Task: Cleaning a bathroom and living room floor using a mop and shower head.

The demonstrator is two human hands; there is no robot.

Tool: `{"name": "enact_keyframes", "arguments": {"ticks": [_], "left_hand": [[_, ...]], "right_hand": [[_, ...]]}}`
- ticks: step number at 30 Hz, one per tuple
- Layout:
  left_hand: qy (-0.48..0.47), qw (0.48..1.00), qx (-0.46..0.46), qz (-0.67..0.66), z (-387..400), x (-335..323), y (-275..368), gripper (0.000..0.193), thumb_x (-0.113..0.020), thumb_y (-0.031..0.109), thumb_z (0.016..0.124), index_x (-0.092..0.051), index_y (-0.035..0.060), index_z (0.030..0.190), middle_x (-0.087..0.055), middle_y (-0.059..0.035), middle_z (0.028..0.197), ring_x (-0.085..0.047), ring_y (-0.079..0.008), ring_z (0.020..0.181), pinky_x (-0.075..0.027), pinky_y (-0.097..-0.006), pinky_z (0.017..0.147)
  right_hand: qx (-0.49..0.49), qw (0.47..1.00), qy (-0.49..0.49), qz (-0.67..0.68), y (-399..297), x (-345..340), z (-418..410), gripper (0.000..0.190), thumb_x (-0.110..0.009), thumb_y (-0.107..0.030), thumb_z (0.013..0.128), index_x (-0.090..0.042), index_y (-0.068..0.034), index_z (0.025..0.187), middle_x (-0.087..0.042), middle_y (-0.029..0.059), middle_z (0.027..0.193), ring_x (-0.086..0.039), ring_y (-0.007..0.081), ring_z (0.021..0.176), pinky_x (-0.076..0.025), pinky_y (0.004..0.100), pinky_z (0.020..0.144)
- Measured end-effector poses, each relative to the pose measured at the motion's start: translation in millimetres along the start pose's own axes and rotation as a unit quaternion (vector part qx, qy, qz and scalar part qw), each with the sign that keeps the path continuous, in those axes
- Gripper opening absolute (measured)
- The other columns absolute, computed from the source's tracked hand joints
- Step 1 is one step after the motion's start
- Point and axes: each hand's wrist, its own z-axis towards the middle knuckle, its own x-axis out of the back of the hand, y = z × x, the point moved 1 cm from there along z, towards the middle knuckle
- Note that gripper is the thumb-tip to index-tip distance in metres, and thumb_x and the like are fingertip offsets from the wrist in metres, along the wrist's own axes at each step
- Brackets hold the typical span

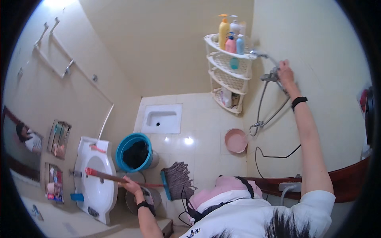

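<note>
My left hand grips the reddish handle of a string mop. The handle's red end reaches over the white washbasin, and the grey strands with their blue clamp rest above the pale floor tiles. On the right, my right hand is raised to the wall and closed at the end of a chrome shower mixer tap. My fingers partly hide the tap there. A metal shower hose hangs in a loop beneath it. Past the mop stands a blue bucket holding something dark.
A squat toilet is set in the floor at the back. Bottles stand on a white corner shelf. A pink basin sits by the right wall. Another bucket stands below my left hand. A black cable hangs at right.
</note>
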Motion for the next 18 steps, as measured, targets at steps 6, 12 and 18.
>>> {"name": "enact_keyframes", "arguments": {"ticks": [6,12,18], "left_hand": [[-0.051,0.995,0.041,-0.077,1.3,21.5,-3.7,0.030,-0.042,0.020,0.080,-0.036,-0.0055,0.095,-0.046,-0.0146,0.081,-0.048,-0.0236,0.076,-0.039,-0.0331,0.068],[-0.122,0.962,0.111,-0.219,4.5,34.5,33.2,0.014,-0.047,0.013,0.077,-0.040,0.0030,0.084,-0.044,-0.0046,0.064,-0.045,-0.0115,0.046,-0.038,-0.0227,0.040],[-0.256,0.912,0.145,-0.287,22.9,39.4,-1.1,0.009,-0.051,0.010,0.074,-0.045,0.0060,0.079,-0.041,0.0004,0.056,-0.040,-0.0067,0.040,-0.033,-0.0184,0.034]], "right_hand": [[-0.158,0.977,0.119,0.083,-38.6,11.8,-25.0,0.030,-0.047,-0.028,0.073,-0.042,-0.004,0.089,-0.049,0.0165,0.088,-0.051,0.0348,0.072,-0.042,0.0418,0.063],[-0.176,0.957,0.017,0.230,-121.6,12.9,-102.7,0.035,-0.049,-0.034,0.072,-0.044,-0.002,0.086,-0.054,0.0166,0.072,-0.052,0.0332,0.068,-0.039,0.0397,0.059],[-0.067,0.902,-0.094,0.417,-247.2,25.4,-229.4,0.028,-0.051,-0.024,0.073,-0.044,-0.003,0.090,-0.047,0.0108,0.059,-0.048,0.0215,0.053,-0.037,0.0328,0.050]]}}
